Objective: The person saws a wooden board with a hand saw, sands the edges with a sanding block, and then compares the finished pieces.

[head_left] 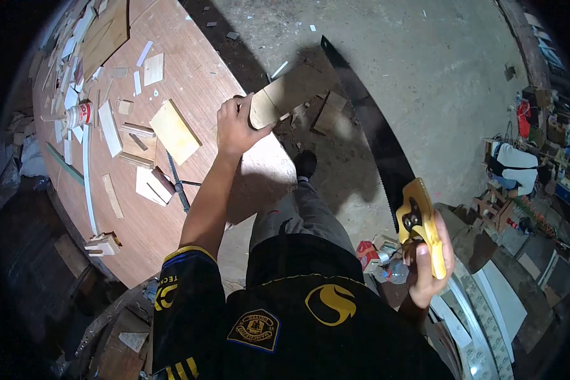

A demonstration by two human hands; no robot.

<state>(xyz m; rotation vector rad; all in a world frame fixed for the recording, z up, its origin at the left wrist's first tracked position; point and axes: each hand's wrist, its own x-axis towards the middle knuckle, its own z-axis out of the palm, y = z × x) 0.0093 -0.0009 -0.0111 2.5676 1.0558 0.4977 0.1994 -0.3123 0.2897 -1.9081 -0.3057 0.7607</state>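
My left hand point(235, 128) grips the near end of a wooden board point(305, 87), fingers over its top and thumb along its side. The board juts past the table edge, and a thin dark line crosses its face near my fingers. In my right hand point(432, 269) is a handsaw point(375, 126) with a yellow handle. Its long dark blade points up and away, with the teeth toward the left. The blade stands to the right of the board, apart from it as far as I can see.
The round-edged wooden table point(171, 240) carries offcuts, a pale block point(175, 132), a jar with a red label point(79, 115) and a dark clamp-like tool point(181, 190). Scraps lie on the concrete floor point(449, 114). A red box point(367, 254) and a plastic bottle point(396, 272) stand low right.
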